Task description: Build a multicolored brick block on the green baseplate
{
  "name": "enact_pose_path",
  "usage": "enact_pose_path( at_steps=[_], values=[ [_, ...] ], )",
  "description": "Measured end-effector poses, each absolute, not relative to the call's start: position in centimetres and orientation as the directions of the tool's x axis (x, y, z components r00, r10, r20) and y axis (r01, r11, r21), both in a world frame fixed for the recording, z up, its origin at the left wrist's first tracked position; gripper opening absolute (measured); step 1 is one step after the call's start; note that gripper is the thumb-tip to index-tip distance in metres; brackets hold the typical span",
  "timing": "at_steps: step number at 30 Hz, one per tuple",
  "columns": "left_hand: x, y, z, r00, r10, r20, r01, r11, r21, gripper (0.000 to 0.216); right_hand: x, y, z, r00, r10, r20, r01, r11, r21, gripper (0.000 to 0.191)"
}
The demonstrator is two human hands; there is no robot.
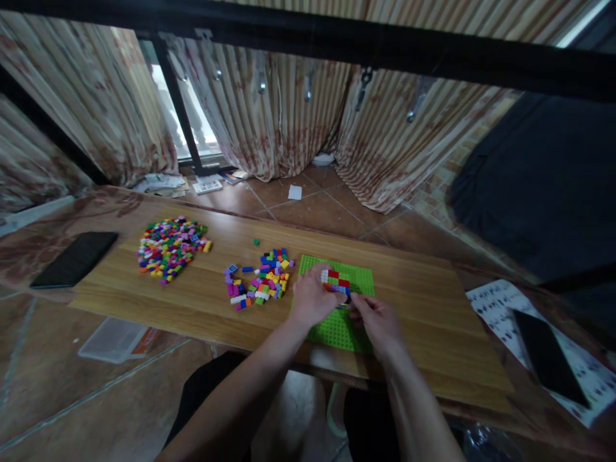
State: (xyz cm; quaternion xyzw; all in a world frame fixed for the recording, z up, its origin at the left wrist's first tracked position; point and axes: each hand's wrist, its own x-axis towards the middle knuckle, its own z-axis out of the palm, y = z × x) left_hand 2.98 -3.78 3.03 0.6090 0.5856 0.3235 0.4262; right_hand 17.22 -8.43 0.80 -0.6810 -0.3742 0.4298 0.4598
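A green baseplate (359, 277) lies on the wooden board (433, 308). A small block of red, white and blue bricks (335, 281) stands on it. My left hand (312, 296) rests on the plate with fingers curled against the left side of that block. My right hand (378, 321) has its fingers pinched together at the block's lower right edge; what they pinch is too small to make out. Just left of the plate lies a small heap of mixed bricks (262, 282). A larger heap of coloured bricks (168, 247) sits at the far left of the board.
A dark tablet (74, 258) lies left of the board. A black phone (546, 356) lies on a printed sheet (491, 308) at the right. A clear plastic lid (113, 339) is on the tiled floor. A lone green brick (256, 242) sits behind the small heap. Curtains hang beyond.
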Motion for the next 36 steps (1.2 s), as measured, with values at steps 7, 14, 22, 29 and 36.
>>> enact_pose_path(
  at_steps=[7,14,22,29,36],
  values=[
    [1.6,-3.7,2.1,0.206,0.978,-0.027,0.345,-0.047,0.937,0.058,17.5,-8.1,0.1,0.464,0.860,-0.214,0.073,-0.278,-0.958,0.049],
    [-1.0,-2.3,1.4,0.075,0.997,0.015,0.249,-0.033,0.968,0.033,17.7,-7.5,0.1,0.517,0.856,0.023,0.227,-0.111,-0.967,0.048],
    [-1.4,-1.9,1.5,0.108,0.994,0.035,0.252,-0.061,0.966,0.029,16.3,-7.8,1.0,0.154,0.942,0.298,0.608,0.148,-0.780,0.069],
    [-3.4,-0.9,1.1,0.154,0.984,0.091,0.206,-0.123,0.971,0.024,16.8,-7.4,0.4,-0.069,0.979,0.193,0.675,0.188,-0.714,0.076],
    [-4.7,-1.1,2.5,0.179,0.981,0.079,0.186,-0.113,0.976,0.020,17.9,-7.3,0.5,-0.008,0.989,0.150,0.618,0.123,-0.776,0.072]
  ],
)
